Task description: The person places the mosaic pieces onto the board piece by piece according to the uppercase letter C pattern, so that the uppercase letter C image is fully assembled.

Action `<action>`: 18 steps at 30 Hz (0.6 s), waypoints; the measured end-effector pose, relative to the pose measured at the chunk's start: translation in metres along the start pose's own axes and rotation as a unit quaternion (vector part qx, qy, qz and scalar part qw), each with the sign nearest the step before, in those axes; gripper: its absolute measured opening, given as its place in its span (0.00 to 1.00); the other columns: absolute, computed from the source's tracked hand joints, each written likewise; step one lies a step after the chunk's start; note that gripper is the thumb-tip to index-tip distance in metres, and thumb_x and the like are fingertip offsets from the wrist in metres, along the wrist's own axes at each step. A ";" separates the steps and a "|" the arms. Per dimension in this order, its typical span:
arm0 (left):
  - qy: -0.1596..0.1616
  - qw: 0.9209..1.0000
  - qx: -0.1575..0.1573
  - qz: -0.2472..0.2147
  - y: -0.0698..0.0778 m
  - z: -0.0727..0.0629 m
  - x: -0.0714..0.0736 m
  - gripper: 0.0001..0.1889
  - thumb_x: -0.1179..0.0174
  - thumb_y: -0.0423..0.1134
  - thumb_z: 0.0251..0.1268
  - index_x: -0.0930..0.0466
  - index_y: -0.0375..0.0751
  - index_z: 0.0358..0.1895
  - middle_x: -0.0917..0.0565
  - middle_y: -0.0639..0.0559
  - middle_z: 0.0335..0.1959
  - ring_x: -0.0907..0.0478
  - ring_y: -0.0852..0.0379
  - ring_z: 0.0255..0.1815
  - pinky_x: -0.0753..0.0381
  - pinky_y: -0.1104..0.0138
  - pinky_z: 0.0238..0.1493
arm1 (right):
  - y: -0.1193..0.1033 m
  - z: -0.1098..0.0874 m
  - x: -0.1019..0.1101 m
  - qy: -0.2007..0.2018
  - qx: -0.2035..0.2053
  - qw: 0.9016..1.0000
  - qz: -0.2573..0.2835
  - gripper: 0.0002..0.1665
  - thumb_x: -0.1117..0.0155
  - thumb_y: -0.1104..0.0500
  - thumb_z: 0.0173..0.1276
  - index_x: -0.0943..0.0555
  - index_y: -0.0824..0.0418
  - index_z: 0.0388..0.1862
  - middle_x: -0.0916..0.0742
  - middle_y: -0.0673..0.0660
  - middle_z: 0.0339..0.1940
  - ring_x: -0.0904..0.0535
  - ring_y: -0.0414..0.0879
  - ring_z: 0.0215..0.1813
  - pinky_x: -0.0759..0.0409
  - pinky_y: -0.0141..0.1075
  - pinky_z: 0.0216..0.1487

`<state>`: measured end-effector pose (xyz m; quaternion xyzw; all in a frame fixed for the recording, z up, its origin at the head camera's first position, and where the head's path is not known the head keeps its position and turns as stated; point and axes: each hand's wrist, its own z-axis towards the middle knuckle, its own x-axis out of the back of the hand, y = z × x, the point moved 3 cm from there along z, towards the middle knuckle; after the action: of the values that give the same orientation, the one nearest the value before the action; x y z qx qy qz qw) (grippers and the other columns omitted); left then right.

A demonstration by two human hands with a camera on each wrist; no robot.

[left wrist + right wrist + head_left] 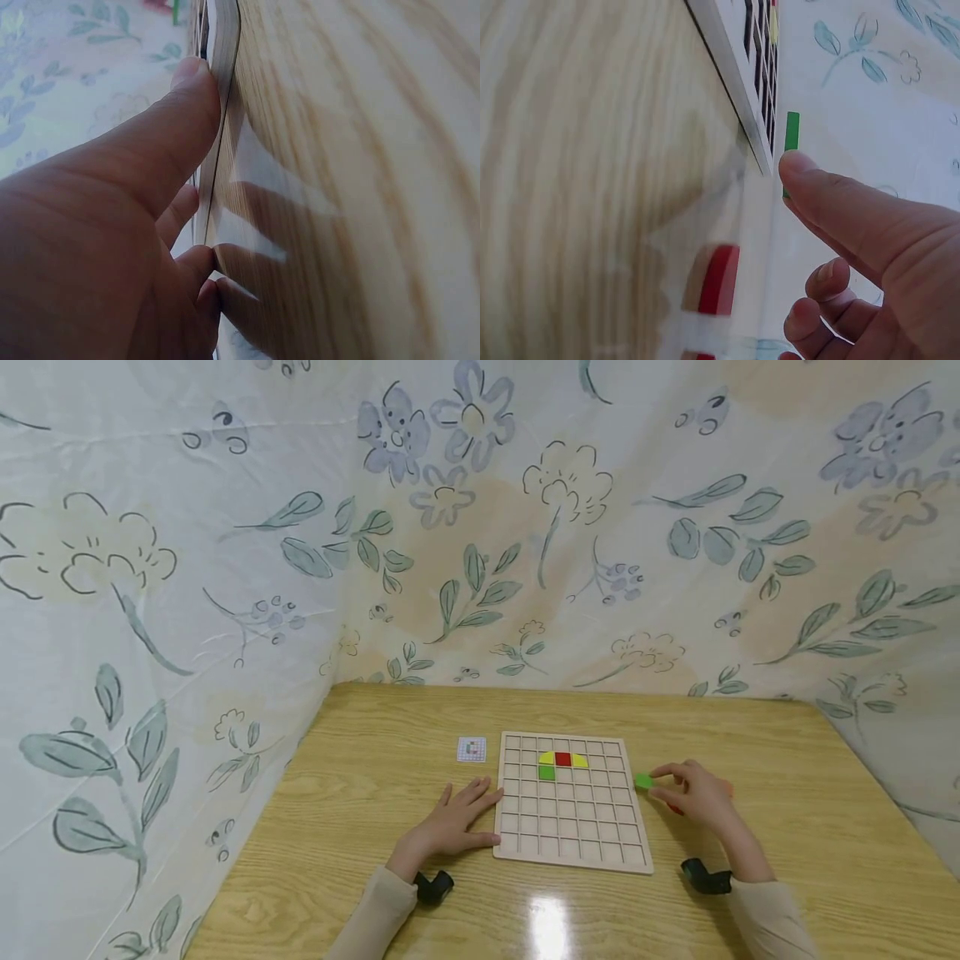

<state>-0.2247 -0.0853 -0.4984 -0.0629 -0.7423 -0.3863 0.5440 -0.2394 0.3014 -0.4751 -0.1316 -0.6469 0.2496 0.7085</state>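
My right hand [699, 795] pinches a flat green square tile [643, 782] between thumb and fingers, just off the right edge of a wooden grid board [570, 823]. The right wrist view shows that tile [792, 131] edge-on, raised above the table. With fingers spread, my left hand [448, 823] lies on the table, thumb and fingertips at the board's left edge. Toward the board's far side, a red tile [563, 759] sits between a left yellow piece [547, 758] and a right yellow piece [580, 761], each with a curved side. Below the left one is another green tile [547, 772].
A small printed card [472, 749] with a grid pattern lies left of the board. Partly hidden by my right hand are a red piece [674, 808] and an orange piece [727, 787]. Floral cloth [480, 527] hangs behind and beside the wooden table [375, 735].
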 end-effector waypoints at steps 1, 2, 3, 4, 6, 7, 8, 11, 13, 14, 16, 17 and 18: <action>0.000 1.000 0.000 0.000 0.000 0.000 0.000 0.38 0.47 0.57 0.63 0.49 0.49 0.73 0.52 0.45 0.75 0.58 0.46 0.75 0.64 0.41 0.69 | -0.001 0.000 -0.001 -0.001 0.004 1.000 0.004 0.17 0.32 0.53 0.59 0.18 0.61 0.44 0.28 0.55 0.28 0.37 0.44 0.27 0.39 0.33 0.24; 0.001 1.000 -0.001 0.000 0.000 0.000 0.000 0.38 0.47 0.57 0.63 0.48 0.49 0.73 0.52 0.45 0.75 0.58 0.46 0.75 0.64 0.41 0.69 | -0.003 0.000 -0.003 -0.002 0.008 1.000 0.010 0.17 0.32 0.54 0.59 0.18 0.61 0.44 0.28 0.55 0.28 0.37 0.44 0.27 0.38 0.32 0.24; 0.001 1.000 -0.001 -0.001 0.001 -0.001 0.001 0.38 0.47 0.57 0.63 0.48 0.49 0.73 0.52 0.45 0.75 0.58 0.46 0.75 0.64 0.41 0.69 | -0.004 0.000 -0.004 -0.002 0.012 1.000 0.011 0.17 0.32 0.54 0.59 0.18 0.61 0.44 0.28 0.55 0.28 0.37 0.43 0.27 0.39 0.32 0.23; 0.001 1.000 -0.001 -0.001 0.000 -0.001 0.001 0.38 0.47 0.57 0.63 0.48 0.49 0.73 0.52 0.45 0.75 0.58 0.46 0.75 0.64 0.41 0.69 | -0.006 0.000 -0.005 0.000 0.017 1.000 0.010 0.16 0.32 0.54 0.59 0.18 0.61 0.44 0.28 0.55 0.28 0.37 0.43 0.27 0.39 0.32 0.23; 0.001 1.000 -0.001 -0.001 0.000 -0.001 0.001 0.38 0.47 0.57 0.63 0.48 0.49 0.73 0.52 0.45 0.75 0.58 0.46 0.75 0.64 0.41 0.69 | -0.009 0.000 -0.006 0.005 0.024 1.000 0.004 0.16 0.32 0.54 0.58 0.17 0.60 0.43 0.28 0.54 0.27 0.37 0.43 0.27 0.39 0.32 0.24; 0.001 1.000 -0.001 -0.001 0.000 -0.001 0.000 0.38 0.47 0.57 0.63 0.48 0.49 0.73 0.52 0.45 0.75 0.58 0.46 0.75 0.64 0.41 0.69 | -0.011 0.000 -0.007 0.006 0.027 1.000 0.001 0.16 0.31 0.54 0.58 0.17 0.60 0.43 0.28 0.54 0.27 0.37 0.42 0.27 0.40 0.32 0.24; 0.000 1.000 0.000 -0.001 0.000 0.000 0.000 0.38 0.47 0.57 0.63 0.49 0.49 0.73 0.52 0.45 0.75 0.58 0.46 0.75 0.64 0.41 0.69 | -0.013 0.000 -0.007 0.007 0.029 1.000 0.001 0.16 0.31 0.54 0.58 0.17 0.60 0.43 0.28 0.54 0.27 0.37 0.42 0.27 0.40 0.32 0.24; -0.002 1.000 0.001 0.002 0.000 0.000 -0.001 0.38 0.47 0.58 0.63 0.49 0.50 0.73 0.52 0.45 0.75 0.59 0.47 0.75 0.64 0.41 0.70 | -0.018 0.000 -0.009 0.007 0.030 1.000 -0.005 0.15 0.31 0.55 0.57 0.17 0.59 0.42 0.28 0.54 0.26 0.38 0.42 0.27 0.41 0.32 0.24; -0.002 1.000 0.002 0.001 0.000 0.000 -0.001 0.38 0.47 0.58 0.63 0.49 0.50 0.73 0.52 0.45 0.75 0.59 0.47 0.75 0.64 0.41 0.70 | -0.022 0.000 -0.010 0.004 0.033 0.999 -0.006 0.15 0.30 0.55 0.56 0.17 0.58 0.42 0.28 0.54 0.26 0.38 0.42 0.27 0.41 0.32 0.24; -0.001 1.000 0.003 0.001 0.000 0.000 -0.001 0.38 0.47 0.58 0.63 0.49 0.50 0.73 0.52 0.45 0.75 0.59 0.47 0.75 0.65 0.42 0.70 | -0.024 0.001 -0.011 0.003 0.034 0.999 -0.007 0.15 0.30 0.55 0.56 0.17 0.58 0.42 0.28 0.53 0.26 0.38 0.42 0.27 0.41 0.32 0.24; 0.000 1.000 0.003 0.000 -0.001 0.000 -0.001 0.38 0.47 0.58 0.63 0.49 0.50 0.73 0.52 0.45 0.75 0.59 0.47 0.75 0.65 0.42 0.70 | -0.027 0.002 -0.014 0.002 0.040 0.999 -0.009 0.15 0.30 0.55 0.55 0.16 0.57 0.41 0.27 0.53 0.27 0.37 0.42 0.28 0.41 0.32 0.24; 0.001 1.000 0.003 -0.001 -0.001 0.000 -0.001 0.38 0.47 0.58 0.63 0.49 0.50 0.73 0.52 0.45 0.75 0.59 0.47 0.75 0.65 0.42 0.70 | -0.029 0.002 -0.015 0.002 0.043 0.999 -0.009 0.14 0.30 0.55 0.55 0.16 0.57 0.41 0.27 0.53 0.27 0.37 0.42 0.28 0.41 0.32 0.24; 0.001 1.000 0.003 -0.001 -0.001 0.000 -0.001 0.38 0.47 0.58 0.63 0.49 0.50 0.73 0.52 0.45 0.75 0.59 0.47 0.75 0.65 0.42 0.70 | -0.030 0.003 -0.016 0.001 0.045 0.999 -0.006 0.14 0.30 0.55 0.55 0.16 0.57 0.41 0.28 0.52 0.26 0.37 0.42 0.28 0.41 0.32 0.25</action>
<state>-0.2247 -0.0854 -0.4996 -0.0599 -0.7429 -0.3851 0.5442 -0.2375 0.2670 -0.4731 -0.0959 -0.6354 0.2735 0.7158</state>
